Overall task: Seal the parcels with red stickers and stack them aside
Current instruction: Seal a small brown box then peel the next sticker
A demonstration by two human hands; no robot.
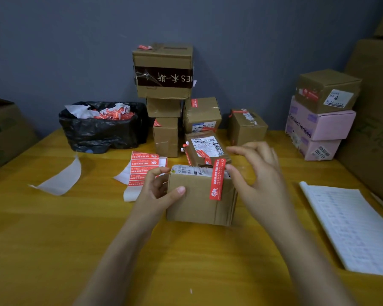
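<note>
From my feed, the parcel [197,202] sits at the middle of the yellow table [53,239], near the person; a red sticker [217,181] runs over its far top edge and down the near face, right of centre; a white shipping label [190,170] covers part of its top. The left hand [157,191] grips the parcel's left side, thumb flat on the near face and fingers curled over the top left corner; the right hand [257,173] is at the top right corner, thumb tip touching the box just beside the sticker, the other fingers loosely bent and lifted, holding nothing (they are slightly blurred). Just left of the parcel lies a sheet of red stickers [145,166]; further left, a bare white backing strip [61,180]. At the far left a black bin bag [102,131] holds paper scraps; beside it, against the wall, brown boxes [164,85] are stacked, several bearing red stickers. Far right stand pink boxes [318,127] with a brown one on top; near right lies an open notebook [354,228].
</note>
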